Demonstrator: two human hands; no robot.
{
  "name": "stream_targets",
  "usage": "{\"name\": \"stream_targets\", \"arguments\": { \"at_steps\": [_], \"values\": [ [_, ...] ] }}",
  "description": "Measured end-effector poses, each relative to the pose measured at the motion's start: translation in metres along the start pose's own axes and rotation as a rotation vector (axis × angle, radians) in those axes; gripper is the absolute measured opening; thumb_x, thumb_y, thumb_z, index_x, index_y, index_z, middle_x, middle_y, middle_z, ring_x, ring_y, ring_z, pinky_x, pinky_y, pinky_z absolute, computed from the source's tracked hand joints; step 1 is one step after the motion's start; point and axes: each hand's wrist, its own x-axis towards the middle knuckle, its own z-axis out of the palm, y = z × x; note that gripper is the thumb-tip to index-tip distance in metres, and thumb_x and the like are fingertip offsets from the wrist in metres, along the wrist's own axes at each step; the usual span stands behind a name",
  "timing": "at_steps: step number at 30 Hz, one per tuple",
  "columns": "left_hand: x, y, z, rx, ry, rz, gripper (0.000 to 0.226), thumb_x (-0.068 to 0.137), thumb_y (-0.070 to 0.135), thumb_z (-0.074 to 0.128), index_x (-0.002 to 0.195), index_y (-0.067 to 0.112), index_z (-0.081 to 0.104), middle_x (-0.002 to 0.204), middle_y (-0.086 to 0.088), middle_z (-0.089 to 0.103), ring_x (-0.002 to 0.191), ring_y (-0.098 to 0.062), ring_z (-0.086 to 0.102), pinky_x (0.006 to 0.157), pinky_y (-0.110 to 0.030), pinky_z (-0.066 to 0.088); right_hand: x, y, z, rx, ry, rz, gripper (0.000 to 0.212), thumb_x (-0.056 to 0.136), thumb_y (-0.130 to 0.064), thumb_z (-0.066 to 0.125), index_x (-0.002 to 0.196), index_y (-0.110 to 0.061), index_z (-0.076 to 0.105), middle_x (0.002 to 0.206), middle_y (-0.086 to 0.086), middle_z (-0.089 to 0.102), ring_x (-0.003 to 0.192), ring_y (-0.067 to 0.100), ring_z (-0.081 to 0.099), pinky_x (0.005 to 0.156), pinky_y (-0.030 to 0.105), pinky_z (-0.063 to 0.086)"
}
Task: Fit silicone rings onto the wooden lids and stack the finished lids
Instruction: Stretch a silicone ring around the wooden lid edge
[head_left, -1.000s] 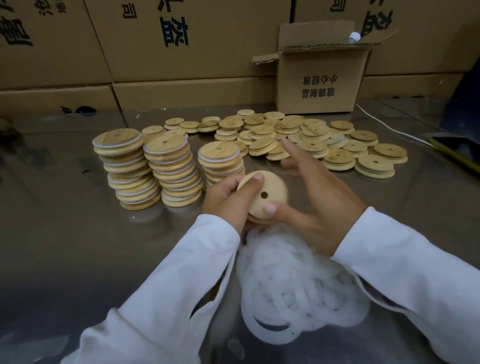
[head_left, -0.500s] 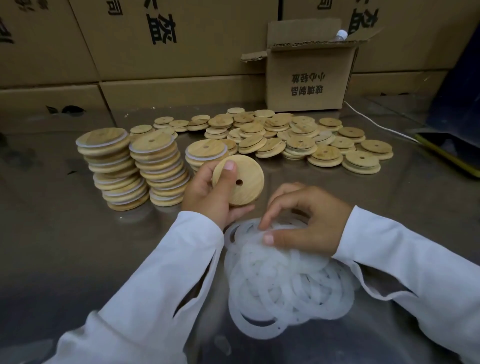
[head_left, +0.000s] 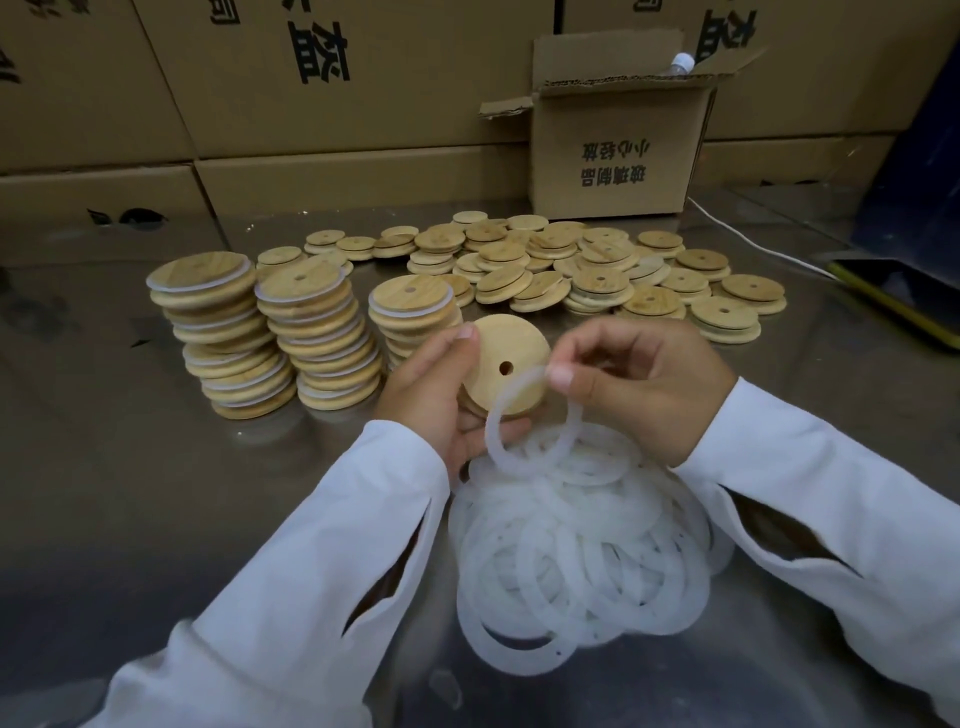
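Pinching a floppy translucent white silicone ring (head_left: 530, 421) in my right hand (head_left: 639, 384), I hang it just before the round pale wooden lid (head_left: 506, 364) gripped by my left hand (head_left: 441, 395). Being limp, the ring may twist and seat unevenly.

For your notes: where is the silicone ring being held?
Head view, centre: the silicone ring hangs pinched in the right hand, overlapping the wooden lid held by the left hand, above the ring pile.
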Motion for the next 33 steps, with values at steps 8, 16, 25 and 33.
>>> {"name": "stream_targets", "arguments": {
  "at_steps": [8,16,25,33],
  "values": [
    [-0.0074,-0.0011,0.0042,0.152,-0.195,0.004,0.039,0.064,0.048,0.057,0.090,0.024,0.072,0.097,-0.011,0.071,0.085,-0.032,0.069,0.060,-0.036,0.058,0.0048,0.0023,0.0013,0.019,0.236,0.029,0.016,0.078,-0.007,0.066,0.069,-0.020,0.063,0.068,0.002,0.063,0.062,0.004,0.058,0.062,0.014,0.049],
    [-0.0100,-0.0056,0.0042,0.263,-0.277,0.086,0.015,0.091,0.020,0.048,0.094,0.023,0.062,0.094,-0.011,0.066,0.078,-0.026,0.069,0.057,-0.026,0.056,0.0043,-0.0026,0.0027,0.031,0.252,0.022,0.016,0.077,-0.007,0.067,0.070,-0.020,0.062,0.068,0.008,0.059,0.060,0.006,0.055,0.059,0.015,0.047],
    [-0.0098,-0.0044,0.0049,0.224,-0.263,0.055,0.021,0.095,0.022,0.042,0.092,0.024,0.062,0.096,-0.013,0.066,0.072,-0.027,0.069,0.061,-0.029,0.058,0.0039,0.0025,0.0040,-0.171,0.298,-0.023,0.019,0.080,-0.015,0.065,0.068,-0.028,0.061,0.065,-0.004,0.058,0.060,0.002,0.050,0.060,0.017,0.044],
    [-0.0104,-0.0048,0.0041,0.230,-0.255,0.077,0.024,0.094,0.022,0.044,0.087,0.026,0.066,0.087,-0.008,0.069,0.072,-0.025,0.071,0.059,-0.030,0.058,0.0021,0.0025,0.0040,-0.191,0.283,-0.031,0.012,0.075,-0.020,0.070,0.071,-0.029,0.064,0.062,-0.002,0.054,0.058,0.005,0.048,0.059,0.020,0.044]
  ]
}}
